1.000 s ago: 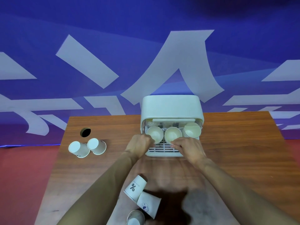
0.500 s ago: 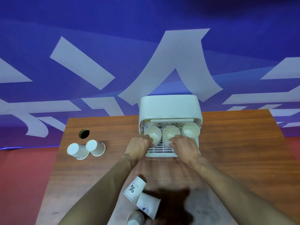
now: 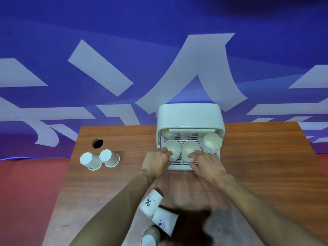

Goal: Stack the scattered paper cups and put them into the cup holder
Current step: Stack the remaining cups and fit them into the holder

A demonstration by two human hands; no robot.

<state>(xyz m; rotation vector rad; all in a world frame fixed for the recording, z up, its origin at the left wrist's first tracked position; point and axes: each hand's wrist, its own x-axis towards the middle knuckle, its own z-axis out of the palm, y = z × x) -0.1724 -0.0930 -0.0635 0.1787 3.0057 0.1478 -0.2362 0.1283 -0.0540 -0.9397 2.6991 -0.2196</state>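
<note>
the left stack (image 3: 171,148) and middle stack (image 3: 190,147) sit in the cup holder (image 3: 190,116), barely shifted since a second ago; our left hand (image 3: 156,164) still curls round the left stack; our right hand (image 3: 206,163) touches the middle stack, and we cannot tell its grip through the blur; loose cups (image 3: 150,203) still await us on the table (image 3: 257,157).

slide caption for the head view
Left hand grips left cup stack, right hand middle cup stack, in the cup holder.

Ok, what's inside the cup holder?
Three cup stacks stand on its slatted tray: left stack, middle stack, right stack. Back cups are mostly hidden under the lid.
</note>
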